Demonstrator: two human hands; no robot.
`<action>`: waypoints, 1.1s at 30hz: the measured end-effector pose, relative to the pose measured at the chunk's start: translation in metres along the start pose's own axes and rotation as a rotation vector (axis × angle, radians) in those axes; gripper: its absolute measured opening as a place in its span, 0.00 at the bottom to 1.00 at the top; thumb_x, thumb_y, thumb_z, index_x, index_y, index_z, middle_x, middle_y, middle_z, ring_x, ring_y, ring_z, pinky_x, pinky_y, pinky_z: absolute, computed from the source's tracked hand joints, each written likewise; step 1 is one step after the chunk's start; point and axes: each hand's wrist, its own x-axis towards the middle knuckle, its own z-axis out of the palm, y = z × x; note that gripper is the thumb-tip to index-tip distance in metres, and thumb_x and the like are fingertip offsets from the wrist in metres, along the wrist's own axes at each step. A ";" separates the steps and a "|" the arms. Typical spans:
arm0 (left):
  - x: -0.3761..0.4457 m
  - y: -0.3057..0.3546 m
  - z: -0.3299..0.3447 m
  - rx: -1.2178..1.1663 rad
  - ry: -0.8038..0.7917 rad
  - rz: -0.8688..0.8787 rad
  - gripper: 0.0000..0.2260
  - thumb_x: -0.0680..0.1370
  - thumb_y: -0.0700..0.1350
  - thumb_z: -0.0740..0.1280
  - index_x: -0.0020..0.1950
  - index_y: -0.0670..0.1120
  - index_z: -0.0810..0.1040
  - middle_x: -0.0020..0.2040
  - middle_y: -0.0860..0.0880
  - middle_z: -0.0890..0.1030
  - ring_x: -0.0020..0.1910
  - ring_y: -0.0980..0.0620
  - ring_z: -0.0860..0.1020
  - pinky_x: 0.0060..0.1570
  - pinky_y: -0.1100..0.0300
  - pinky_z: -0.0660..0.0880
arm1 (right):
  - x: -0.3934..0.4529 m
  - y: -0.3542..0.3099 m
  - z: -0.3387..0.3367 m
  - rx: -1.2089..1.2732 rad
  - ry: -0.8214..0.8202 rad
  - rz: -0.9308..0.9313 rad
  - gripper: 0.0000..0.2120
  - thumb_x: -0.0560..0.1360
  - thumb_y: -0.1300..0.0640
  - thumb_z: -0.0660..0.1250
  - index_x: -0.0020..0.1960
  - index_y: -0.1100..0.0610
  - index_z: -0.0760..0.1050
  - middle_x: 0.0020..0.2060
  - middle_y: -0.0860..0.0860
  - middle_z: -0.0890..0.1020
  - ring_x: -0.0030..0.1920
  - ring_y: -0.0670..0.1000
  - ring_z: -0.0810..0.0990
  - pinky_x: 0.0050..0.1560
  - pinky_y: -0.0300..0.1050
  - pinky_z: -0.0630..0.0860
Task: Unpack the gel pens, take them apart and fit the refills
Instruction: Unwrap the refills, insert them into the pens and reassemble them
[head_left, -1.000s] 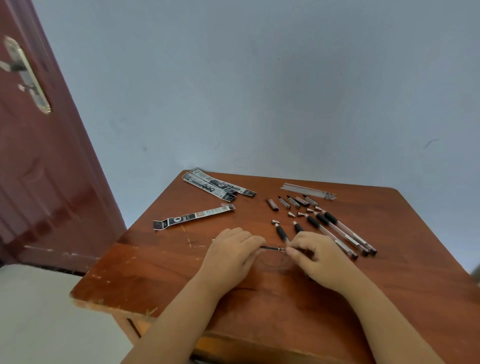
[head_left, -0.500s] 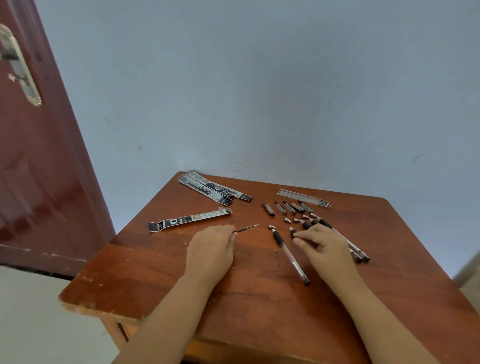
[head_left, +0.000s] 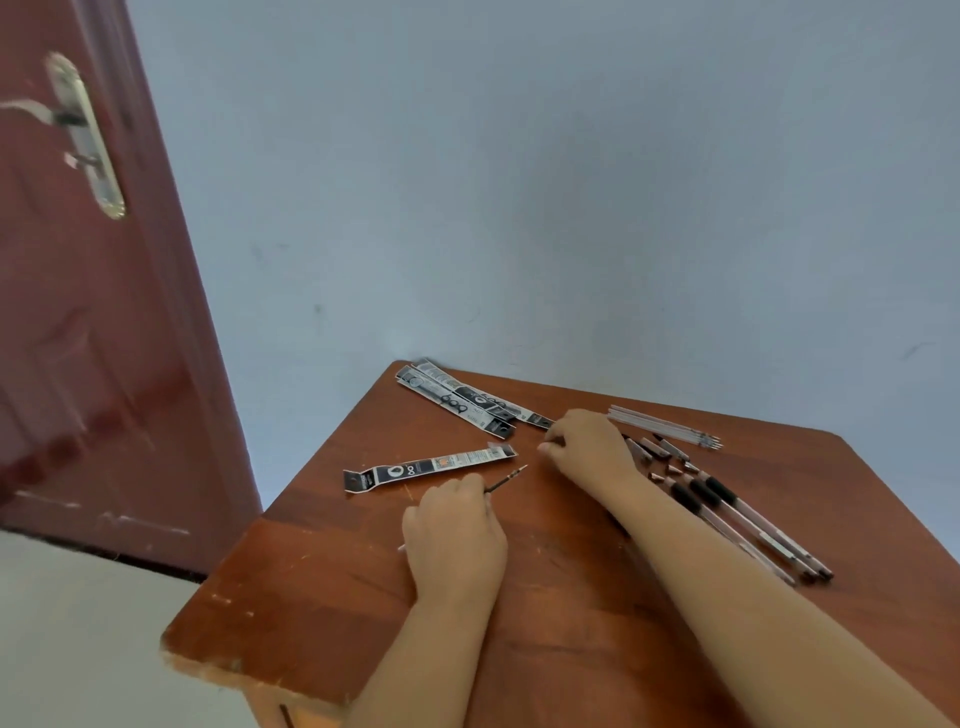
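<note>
Right hand (head_left: 587, 447) moved from pen barrels (head_left: 748, 519) across to far packets (head_left: 467, 402); fingers curled, grip unclear. Left hand (head_left: 454, 525) pinches refill (head_left: 506, 479) clear of worktop (head_left: 571, 597), likely kept ready for fitting.

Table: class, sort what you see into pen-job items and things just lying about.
Job items:
refill in left hand
right hand
pens
caps
spare refills

Lying about:
empty packets
flattened packet
door
</note>
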 end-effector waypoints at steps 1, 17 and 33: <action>0.001 0.000 -0.001 -0.012 0.000 -0.011 0.10 0.79 0.45 0.54 0.55 0.48 0.73 0.53 0.50 0.78 0.54 0.50 0.74 0.51 0.57 0.65 | 0.005 -0.002 0.004 -0.004 -0.010 0.019 0.13 0.75 0.52 0.61 0.55 0.57 0.77 0.53 0.55 0.78 0.55 0.54 0.74 0.54 0.47 0.70; 0.002 -0.001 0.001 -0.139 0.030 0.033 0.11 0.79 0.44 0.57 0.55 0.46 0.76 0.52 0.49 0.77 0.53 0.50 0.72 0.50 0.58 0.69 | -0.005 0.004 -0.002 0.104 0.018 0.047 0.14 0.74 0.49 0.61 0.53 0.55 0.77 0.51 0.53 0.79 0.53 0.51 0.74 0.55 0.48 0.69; -0.007 0.003 0.012 -0.157 0.152 0.267 0.04 0.71 0.37 0.69 0.44 0.42 0.82 0.38 0.44 0.79 0.41 0.45 0.76 0.36 0.56 0.69 | -0.102 0.029 -0.030 0.111 -0.154 0.213 0.11 0.73 0.51 0.65 0.51 0.56 0.73 0.52 0.52 0.79 0.52 0.50 0.76 0.49 0.42 0.73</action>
